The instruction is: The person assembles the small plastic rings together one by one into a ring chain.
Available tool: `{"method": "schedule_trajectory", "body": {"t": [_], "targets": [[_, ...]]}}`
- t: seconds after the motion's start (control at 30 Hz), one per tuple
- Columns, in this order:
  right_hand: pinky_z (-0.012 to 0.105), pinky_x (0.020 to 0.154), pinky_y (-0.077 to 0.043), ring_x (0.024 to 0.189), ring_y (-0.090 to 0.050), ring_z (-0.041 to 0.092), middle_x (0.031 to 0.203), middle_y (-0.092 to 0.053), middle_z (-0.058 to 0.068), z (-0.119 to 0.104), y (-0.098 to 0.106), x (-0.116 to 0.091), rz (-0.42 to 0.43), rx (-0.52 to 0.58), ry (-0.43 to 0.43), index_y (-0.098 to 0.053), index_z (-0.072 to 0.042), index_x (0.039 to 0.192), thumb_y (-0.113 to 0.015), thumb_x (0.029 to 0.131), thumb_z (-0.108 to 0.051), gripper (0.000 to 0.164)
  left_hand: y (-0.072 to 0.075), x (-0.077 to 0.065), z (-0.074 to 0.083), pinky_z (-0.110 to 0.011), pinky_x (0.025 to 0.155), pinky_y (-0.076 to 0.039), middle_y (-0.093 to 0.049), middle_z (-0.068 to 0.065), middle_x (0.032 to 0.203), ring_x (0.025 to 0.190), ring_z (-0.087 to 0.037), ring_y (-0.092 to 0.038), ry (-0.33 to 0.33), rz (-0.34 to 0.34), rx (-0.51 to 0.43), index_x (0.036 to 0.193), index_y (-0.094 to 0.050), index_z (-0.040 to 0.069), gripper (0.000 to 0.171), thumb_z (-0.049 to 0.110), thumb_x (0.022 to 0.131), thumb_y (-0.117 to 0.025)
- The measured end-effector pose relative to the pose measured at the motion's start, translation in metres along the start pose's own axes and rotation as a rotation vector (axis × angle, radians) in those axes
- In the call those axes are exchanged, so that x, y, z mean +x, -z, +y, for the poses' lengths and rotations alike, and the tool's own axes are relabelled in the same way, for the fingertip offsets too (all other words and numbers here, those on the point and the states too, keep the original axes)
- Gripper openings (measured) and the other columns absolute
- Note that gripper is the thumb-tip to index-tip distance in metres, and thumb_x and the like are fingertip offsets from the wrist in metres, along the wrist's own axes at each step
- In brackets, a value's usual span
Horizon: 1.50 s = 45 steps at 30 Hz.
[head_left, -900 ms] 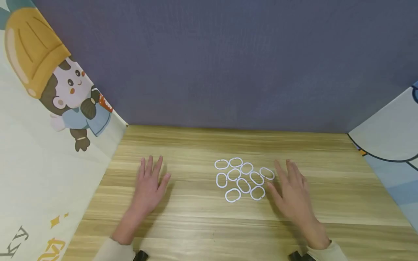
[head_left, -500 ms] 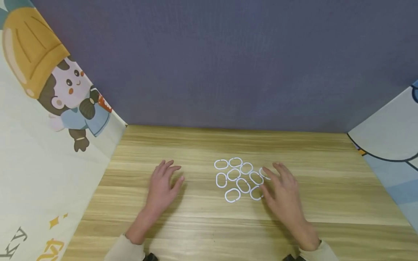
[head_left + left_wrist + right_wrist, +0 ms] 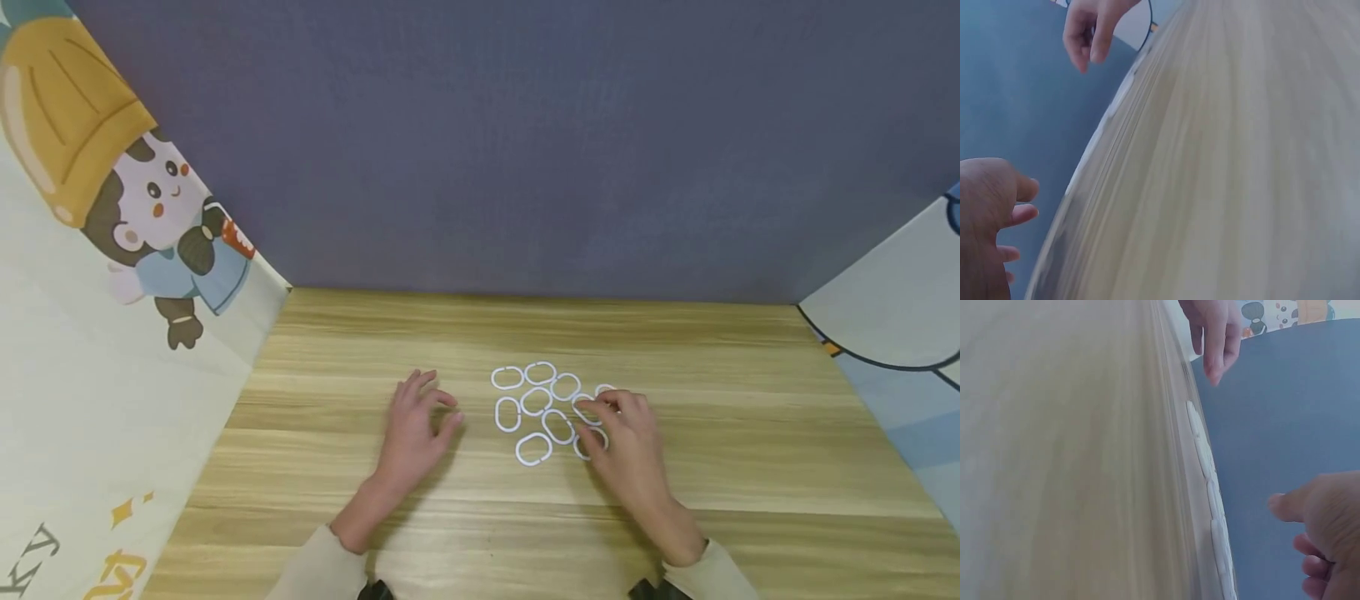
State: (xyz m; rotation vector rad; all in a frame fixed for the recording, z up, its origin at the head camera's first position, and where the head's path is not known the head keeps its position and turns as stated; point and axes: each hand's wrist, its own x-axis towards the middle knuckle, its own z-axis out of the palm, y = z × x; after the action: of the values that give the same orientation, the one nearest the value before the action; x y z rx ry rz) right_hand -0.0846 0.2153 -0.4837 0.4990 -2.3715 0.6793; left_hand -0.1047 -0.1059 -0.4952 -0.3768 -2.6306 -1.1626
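Several white oval rings, each with a small gap, lie flat and close together on the wooden tabletop. My right hand hovers over the right side of the group, fingers bent loosely, and partly hides the rings there. To the left of the group, my left hand is held above the table, thumb and fingers apart, holding nothing. In the right wrist view the rings show edge-on as a thin white row, with the thumb and fingers of my right hand above them and apart from them.
A dark blue-grey panel stands along the back edge of the wooden table. A white panel with a printed cartoon figure borders the left side, and another printed panel the right.
Both hands have moved inward: the left hand rightward toward the rings, the right hand leftward over the right-hand rings. Their fingers have gone from spread to more bent. The rings look unmoved.
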Motion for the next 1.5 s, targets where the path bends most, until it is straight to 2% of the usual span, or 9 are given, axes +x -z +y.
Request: {"method": "schedule_trajectory", "body": {"t": [0.17, 0.43, 0.67, 0.9, 1.13, 1.5], "targets": [[0.051, 0.079, -0.049, 0.09, -0.063, 0.034, 0.094, -0.07, 0.009, -0.006, -0.006, 0.003, -0.017, -0.005, 0.002, -0.084, -0.008, 0.094, -0.101, 0.07, 0.0, 0.031, -0.013, 0.002, 0.008, -0.071, 0.132, -0.018, -0.052, -0.028, 0.161, 0.159, -0.053, -0.034, 0.018, -0.012, -0.014, 0.103, -0.075, 0.008, 0.019, 0.015, 0.092, -0.089], [0.043, 0.073, -0.048, 0.082, -0.06, 0.022, 0.084, -0.069, -0.001, -0.018, -0.019, 0.002, -0.056, 0.007, 0.01, -0.083, -0.012, 0.087, -0.103, 0.069, -0.003, 0.029, -0.027, 0.003, 0.016, -0.067, 0.134, -0.014, -0.042, -0.027, 0.17, 0.164, -0.05, -0.026, 0.118, -0.036, -0.025, 0.099, -0.075, 0.013, 0.016, 0.017, 0.092, -0.09], [0.037, 0.071, -0.046, 0.077, -0.056, 0.014, 0.079, -0.065, -0.004, -0.027, -0.032, 0.004, -0.092, 0.062, 0.022, -0.084, -0.014, 0.084, -0.104, 0.068, -0.006, 0.028, -0.038, 0.003, 0.023, -0.068, 0.134, -0.012, -0.041, -0.033, 0.169, 0.162, -0.056, -0.025, 0.077, 0.005, -0.008, 0.089, -0.076, 0.012, 0.016, 0.015, 0.09, -0.091], [0.039, 0.077, -0.045, 0.078, -0.055, 0.014, 0.079, -0.064, -0.005, -0.032, -0.041, 0.005, -0.114, 0.109, 0.044, -0.084, -0.015, 0.084, -0.105, 0.067, -0.008, 0.028, -0.048, 0.006, 0.029, -0.067, 0.135, -0.012, -0.042, -0.034, 0.168, 0.163, -0.056, -0.023, 0.065, 0.013, -0.02, 0.084, -0.076, 0.013, 0.017, 0.013, 0.089, -0.091], [0.033, 0.069, -0.045, 0.076, -0.053, 0.01, 0.079, -0.063, -0.007, -0.034, -0.047, 0.0, -0.148, 0.117, 0.006, -0.085, -0.017, 0.085, -0.105, 0.068, -0.01, 0.027, -0.054, 0.007, 0.029, -0.066, 0.135, -0.013, -0.044, -0.034, 0.167, 0.163, -0.055, -0.024, 0.084, 0.014, -0.022, 0.082, -0.073, 0.014, 0.021, 0.015, 0.088, -0.093], [0.037, 0.073, -0.049, 0.078, -0.056, 0.01, 0.08, -0.064, -0.009, -0.035, -0.046, -0.001, -0.175, 0.089, -0.032, -0.084, -0.019, 0.083, -0.105, 0.069, -0.008, 0.028, -0.057, 0.011, 0.028, -0.064, 0.135, -0.017, -0.046, -0.034, 0.165, 0.163, -0.055, -0.026, 0.102, 0.046, -0.025, 0.082, -0.074, 0.013, 0.024, 0.016, 0.082, -0.098]]}}
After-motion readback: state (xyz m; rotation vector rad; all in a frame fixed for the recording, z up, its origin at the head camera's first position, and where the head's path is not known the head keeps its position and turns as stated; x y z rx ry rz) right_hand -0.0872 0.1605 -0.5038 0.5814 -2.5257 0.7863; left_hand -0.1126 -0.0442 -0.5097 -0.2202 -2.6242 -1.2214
